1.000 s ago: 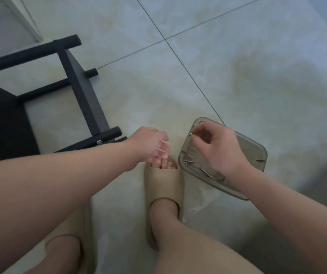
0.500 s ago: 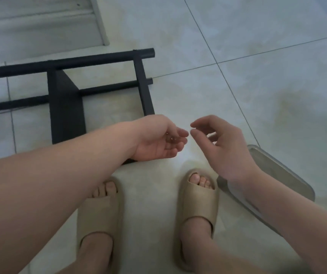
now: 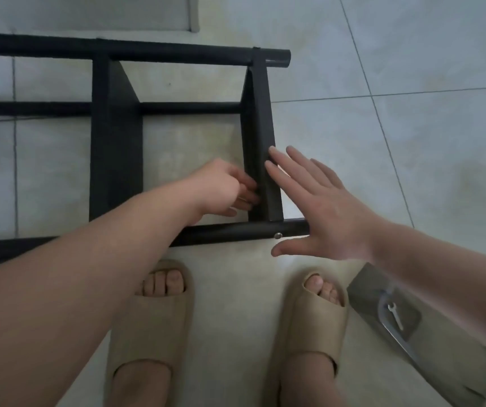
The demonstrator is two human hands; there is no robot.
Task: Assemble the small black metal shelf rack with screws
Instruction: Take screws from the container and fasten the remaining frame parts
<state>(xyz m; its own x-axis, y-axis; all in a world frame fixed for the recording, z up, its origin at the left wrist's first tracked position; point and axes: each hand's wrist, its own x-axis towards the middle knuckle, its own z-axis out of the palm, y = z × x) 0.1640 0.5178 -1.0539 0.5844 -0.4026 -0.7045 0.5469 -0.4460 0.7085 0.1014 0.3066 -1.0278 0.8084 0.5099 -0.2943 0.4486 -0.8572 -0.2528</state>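
The black metal shelf rack [image 3: 115, 142] lies on its side on the tiled floor in front of my feet. Its right shelf panel [image 3: 258, 118] runs between the far tube and the near tube [image 3: 236, 232], which has a silver screw head [image 3: 278, 235] near its end. My left hand [image 3: 221, 189] reaches to the panel's inner face, fingertips against it; anything held there is hidden. My right hand [image 3: 324, 207] is spread flat, its straight fingers touching the panel's outer face.
A clear plastic tray [image 3: 429, 356] lies on the floor at the lower right, partly under my right forearm, with a small silver wrench [image 3: 396, 315] in it. My feet in beige slippers [image 3: 150, 327] stand just before the rack.
My view swung from the tray to the rack. The left hand, which cupped small screws, went to the panel's inner side. The right hand left the tray and spread against the panel.
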